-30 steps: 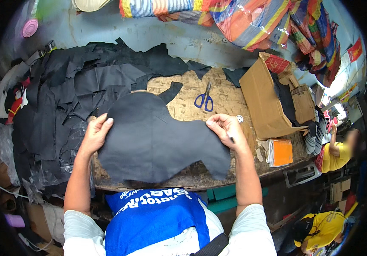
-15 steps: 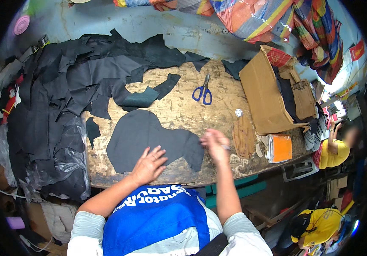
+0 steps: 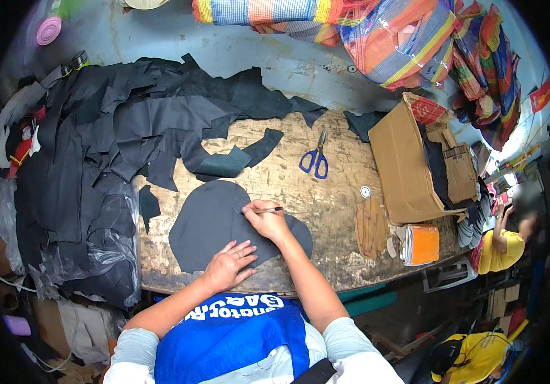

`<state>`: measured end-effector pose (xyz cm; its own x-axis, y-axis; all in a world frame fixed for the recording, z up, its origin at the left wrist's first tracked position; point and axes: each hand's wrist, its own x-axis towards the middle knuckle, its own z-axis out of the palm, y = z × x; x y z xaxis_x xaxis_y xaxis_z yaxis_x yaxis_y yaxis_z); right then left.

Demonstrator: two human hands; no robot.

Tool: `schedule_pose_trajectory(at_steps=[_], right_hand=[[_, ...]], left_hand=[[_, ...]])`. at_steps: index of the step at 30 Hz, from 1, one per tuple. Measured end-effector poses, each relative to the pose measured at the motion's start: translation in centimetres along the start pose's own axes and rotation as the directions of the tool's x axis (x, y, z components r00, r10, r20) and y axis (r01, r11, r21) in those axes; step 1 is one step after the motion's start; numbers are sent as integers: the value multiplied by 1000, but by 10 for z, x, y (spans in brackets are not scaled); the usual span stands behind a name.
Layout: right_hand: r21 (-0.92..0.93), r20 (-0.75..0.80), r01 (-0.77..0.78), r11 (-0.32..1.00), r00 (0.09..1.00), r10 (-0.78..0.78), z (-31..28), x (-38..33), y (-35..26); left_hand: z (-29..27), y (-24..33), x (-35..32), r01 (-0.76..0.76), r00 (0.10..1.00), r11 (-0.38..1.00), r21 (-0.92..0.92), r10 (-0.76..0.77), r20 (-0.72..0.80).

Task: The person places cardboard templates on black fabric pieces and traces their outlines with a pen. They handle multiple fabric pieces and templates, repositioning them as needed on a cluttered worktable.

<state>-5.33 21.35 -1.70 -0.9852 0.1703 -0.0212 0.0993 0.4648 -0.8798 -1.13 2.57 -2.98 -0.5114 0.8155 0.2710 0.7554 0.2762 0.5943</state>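
Note:
A piece of dark grey, leather-like sheet (image 3: 204, 221) with a rounded outline lies flat on the worn wooden table in front of me. On its near edge my left hand (image 3: 231, 265) rests palm down, fingers stretched out. My right hand (image 3: 267, 224) is closed around a pen (image 3: 274, 210), its tip close to the middle of the sheet. A faint curved line shows beside the tip; whether the tip touches is too small to tell. The right forearm covers part of the sheet. Farther off lies a pair of scissors (image 3: 314, 163) with blue handles.
Heaped dark sheets (image 3: 96, 141) cover the table's left and far side. At the right stand a cardboard box (image 3: 393, 160), brown flat pieces (image 3: 371, 227), a small white disc (image 3: 365, 192) and an orange-faced stack (image 3: 423, 245). Two people in yellow shirts are farther right.
My right hand has moved left from beside the sheet's right end to over its middle, with the pen. My left hand still lies on the sheet. The whole view has shifted slightly.

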Motion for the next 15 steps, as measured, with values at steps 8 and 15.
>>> schedule_pose_trajectory(at_steps=[8,15], right_hand=[[67,-333,112,991,939,-83,-18,2,13],[-312,-861,-511,801,509,-10,-153,-96,68]], left_hand=[[-3,-3,6,-14,999,999,-32,15,51],[-14,-21,24,-57,991,996,-72,65,120]])
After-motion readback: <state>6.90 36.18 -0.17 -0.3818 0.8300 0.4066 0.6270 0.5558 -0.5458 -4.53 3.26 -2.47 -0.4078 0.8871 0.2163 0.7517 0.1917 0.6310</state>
